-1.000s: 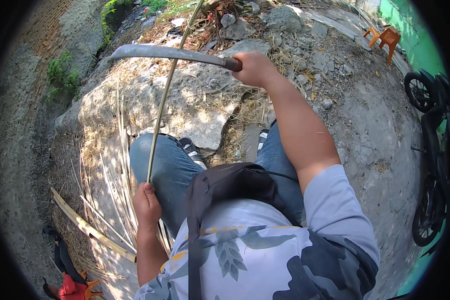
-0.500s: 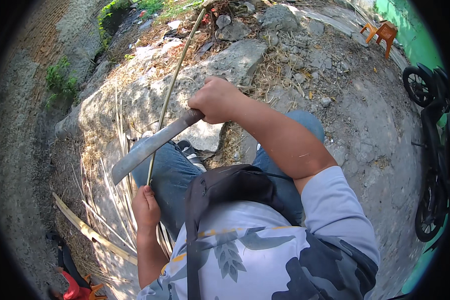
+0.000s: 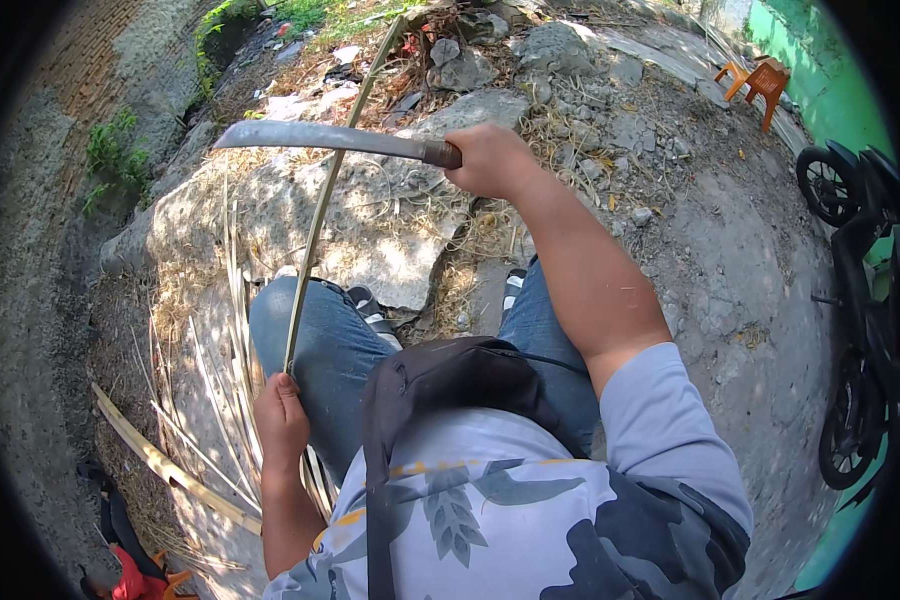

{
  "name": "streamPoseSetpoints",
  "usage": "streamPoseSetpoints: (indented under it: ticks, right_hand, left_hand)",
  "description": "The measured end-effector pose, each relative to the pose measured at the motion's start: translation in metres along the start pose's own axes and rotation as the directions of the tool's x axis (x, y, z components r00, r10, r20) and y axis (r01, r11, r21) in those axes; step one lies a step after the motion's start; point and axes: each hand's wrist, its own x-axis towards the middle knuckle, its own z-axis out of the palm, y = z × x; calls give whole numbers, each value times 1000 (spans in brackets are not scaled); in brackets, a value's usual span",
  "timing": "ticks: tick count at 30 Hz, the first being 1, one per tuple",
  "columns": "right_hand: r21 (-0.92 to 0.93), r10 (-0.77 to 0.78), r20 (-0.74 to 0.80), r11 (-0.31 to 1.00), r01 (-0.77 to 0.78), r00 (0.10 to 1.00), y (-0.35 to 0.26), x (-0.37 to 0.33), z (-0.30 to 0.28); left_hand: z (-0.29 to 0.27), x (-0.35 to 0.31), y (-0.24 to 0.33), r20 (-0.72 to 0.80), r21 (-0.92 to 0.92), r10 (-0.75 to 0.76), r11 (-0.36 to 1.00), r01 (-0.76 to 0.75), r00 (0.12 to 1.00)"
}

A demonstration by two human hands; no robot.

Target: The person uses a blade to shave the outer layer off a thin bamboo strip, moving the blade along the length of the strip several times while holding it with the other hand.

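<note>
A machete (image 3: pixel 320 137) with a brown handle is gripped in my right hand (image 3: pixel 492 163), held out in front with its blade pointing left. Its blade crosses a long, thin bamboo strip (image 3: pixel 315 235); whether the two touch I cannot tell. My left hand (image 3: pixel 282 415) is closed round the near end of that strip, beside my left knee. From there the strip runs up and away, slightly bowed, toward the far rubble. More pale split strips (image 3: pixel 238 270) lie on the ground left of my knee.
A split bamboo piece (image 3: pixel 175 470) lies at lower left, near a person in red (image 3: pixel 135 575). Broken concrete slabs (image 3: pixel 390 240) and rocks (image 3: pixel 555 48) are ahead. An orange plastic chair (image 3: pixel 765 82) and a black motorcycle (image 3: pixel 855 300) stand at right by a green wall.
My right hand has moved forward and to the right with the machete. The blade has swung from slanting down near my left hand to nearly level, farther up the strip.
</note>
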Motion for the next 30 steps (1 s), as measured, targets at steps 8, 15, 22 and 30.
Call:
streamPoseSetpoints:
  ticks: [8,15,22,30]
  right_hand:
    - [-151,-576,97,798,584,812,-52,-8,32]
    - [138,216,-213,972,-190,953,41,15,6]
    - [684,650,-134,607,-405,748,92,23,16]
    - [836,765,-175,448,-316,619,78,31,17]
  left_hand:
    - [1,3,-4,24,38,17,999,-18,1000]
    - [-5,4,-16,50,-117,61,992,-55,997]
    - [4,1,-25,-7,-175,104,979,-104,995]
    - [2,1,-13,2,-67,95,993,-95,995]
